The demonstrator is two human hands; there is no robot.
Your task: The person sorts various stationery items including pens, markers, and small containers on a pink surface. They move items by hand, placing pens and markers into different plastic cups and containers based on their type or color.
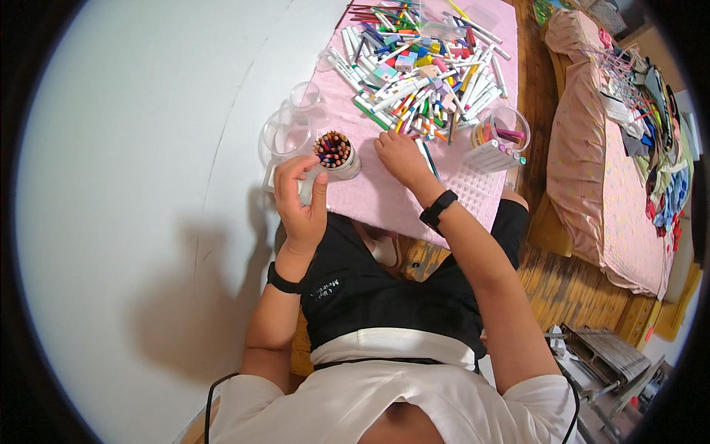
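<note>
My left hand is raised with curled fingers and the thumb apart, just left of and nearer me than a round cup of colored pencils; nothing shows in it. My right hand is over the pink cloth, its fingertips by the near edge of a big pile of white markers; whether it holds something cannot be told. Colored erasers or small blocks lie among the markers. A few markers lie beside the right wrist. Several markers stand in a white grid tray.
Clear plastic cups stand along the left table edge by the white wall. A clear cup with purple markers stands at the right edge. Clear containers lie at the far end. A bed with piled clothes is on the right.
</note>
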